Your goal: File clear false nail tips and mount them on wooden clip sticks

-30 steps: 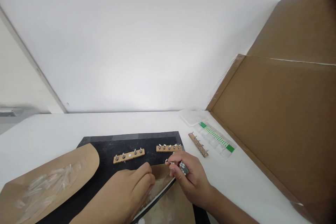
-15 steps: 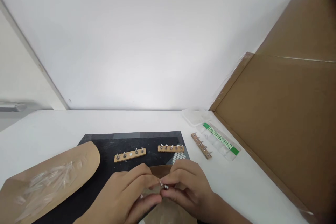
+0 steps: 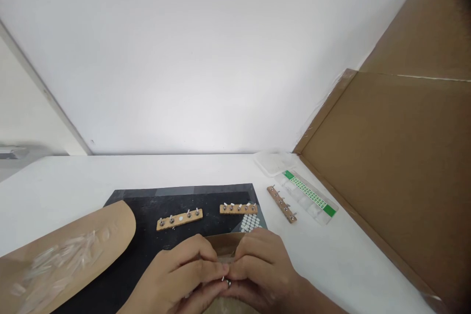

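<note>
My left hand (image 3: 187,272) and my right hand (image 3: 265,267) meet low in the middle, thumbs and fingertips pinched together. Between them is a small shiny metal piece (image 3: 228,283), with a bit of white beside it; the fingers hide most of it. It sits nearer my right fingertips, while my left thumb and forefinger press close against it. Under the hands is a brown tray (image 3: 227,239), mostly covered by them. Beyond lie a short cardboard strip (image 3: 176,221) bearing several small metal posts and a white dot, and another strip (image 3: 239,209) with white-topped posts.
A brown paper tray (image 3: 123,213) with several clear plastic pieces (image 3: 66,257) lies at left on a black mat (image 3: 147,201). White dots (image 3: 250,223) mark a sheet. To the right are a third strip (image 3: 281,203), a clear green-labelled packet (image 3: 309,194) and a cardboard wall (image 3: 397,157).
My hands have closed in on each other, and the left fingertips now press against the right ones around the metal piece. The view has shifted slightly.
</note>
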A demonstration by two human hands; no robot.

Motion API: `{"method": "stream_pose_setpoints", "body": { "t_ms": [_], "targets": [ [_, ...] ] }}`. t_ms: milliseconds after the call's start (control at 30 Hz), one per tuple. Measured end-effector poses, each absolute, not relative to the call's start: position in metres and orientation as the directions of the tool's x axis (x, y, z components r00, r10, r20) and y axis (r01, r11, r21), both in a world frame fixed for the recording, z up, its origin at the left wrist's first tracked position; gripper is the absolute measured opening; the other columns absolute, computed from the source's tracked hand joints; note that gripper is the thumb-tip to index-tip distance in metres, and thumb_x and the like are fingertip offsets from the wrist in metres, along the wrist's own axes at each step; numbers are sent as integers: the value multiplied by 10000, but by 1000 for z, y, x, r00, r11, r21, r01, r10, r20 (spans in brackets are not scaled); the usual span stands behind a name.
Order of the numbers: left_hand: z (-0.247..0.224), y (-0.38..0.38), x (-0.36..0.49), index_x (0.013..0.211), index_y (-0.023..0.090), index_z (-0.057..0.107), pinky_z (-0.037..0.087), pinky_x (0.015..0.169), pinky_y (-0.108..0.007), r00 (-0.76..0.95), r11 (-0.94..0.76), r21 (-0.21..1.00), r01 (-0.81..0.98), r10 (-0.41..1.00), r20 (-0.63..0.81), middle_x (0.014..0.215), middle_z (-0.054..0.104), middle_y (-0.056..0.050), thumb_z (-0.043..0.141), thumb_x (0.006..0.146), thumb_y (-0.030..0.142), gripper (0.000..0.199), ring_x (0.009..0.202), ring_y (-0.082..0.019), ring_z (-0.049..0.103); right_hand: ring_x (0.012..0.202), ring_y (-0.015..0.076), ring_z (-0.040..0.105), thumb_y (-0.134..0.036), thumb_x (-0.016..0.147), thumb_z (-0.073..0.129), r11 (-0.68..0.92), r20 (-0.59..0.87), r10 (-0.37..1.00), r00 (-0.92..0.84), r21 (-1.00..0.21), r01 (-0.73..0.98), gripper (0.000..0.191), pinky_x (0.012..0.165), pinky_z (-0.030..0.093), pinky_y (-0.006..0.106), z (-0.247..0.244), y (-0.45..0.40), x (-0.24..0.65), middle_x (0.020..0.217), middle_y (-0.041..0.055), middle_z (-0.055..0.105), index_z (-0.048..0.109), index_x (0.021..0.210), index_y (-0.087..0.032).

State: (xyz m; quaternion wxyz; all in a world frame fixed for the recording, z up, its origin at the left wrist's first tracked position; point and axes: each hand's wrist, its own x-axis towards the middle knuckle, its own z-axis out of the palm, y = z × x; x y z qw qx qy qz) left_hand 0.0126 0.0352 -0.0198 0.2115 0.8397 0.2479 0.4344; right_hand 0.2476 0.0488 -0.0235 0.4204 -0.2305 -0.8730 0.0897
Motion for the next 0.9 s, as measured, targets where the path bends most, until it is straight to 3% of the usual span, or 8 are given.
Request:
{"method": "stream_pose_setpoints", "body": {
  "t_ms": [267,467,533,600,733,900],
  "targets": [
    [-16,34,10,1162,215,746,573,617,-196,563,-729,645,229,640,523,976,713,-56,690,1010,103,196,728,-120,678,626,128,599,-423,1052,715,877,695,477,-538,-340,339,295,620,404,292,-24,48,247,728,-18,664,631,872,-206],
    [-19,41,6,1089,221,730,602,608,-196,529,-755,648,99,592,609,1051,741,-85,656,1035,168,106,724,-131,728,673,139,629,-553,999,741,862,697,500,-514,-348,368,361,648,408,286,-31,51,245,777,-6,696,693,962,-198],
    [-17,46,-2,1069,237,732,617,659,-198,540,-727,652,215,645,541,1089,751,-70,667,1030,153,114,800,-143,754,685,147,635,-613,971,738,854,703,511,-494,-349,386,414,654,419,287,-32,52,246,799,3,704,713,1007,-201],
    [-13,54,-14,1070,246,741,617,685,-186,518,-752,582,310,647,559,1076,755,-53,647,1045,154,134,840,-141,762,688,155,639,-638,957,737,850,714,514,-476,-349,394,443,652,426,289,-32,52,247,805,9,705,721,1036,-202],
    [-15,73,-41,1166,278,766,627,919,-260,455,-691,508,514,722,521,1183,752,-45,644,1076,277,152,1030,-179,761,702,166,653,-575,983,751,839,698,535,-476,-372,396,384,663,451,298,-28,52,250,830,25,716,719,1058,-199],
    [-32,90,-61,1081,276,820,573,651,-237,368,-541,420,729,826,427,1175,758,-24,535,1109,450,336,701,-124,718,719,179,671,-528,1028,710,840,698,533,-478,-372,395,329,667,473,303,-26,53,252,831,37,716,710,1065,-201]
  ]
}}
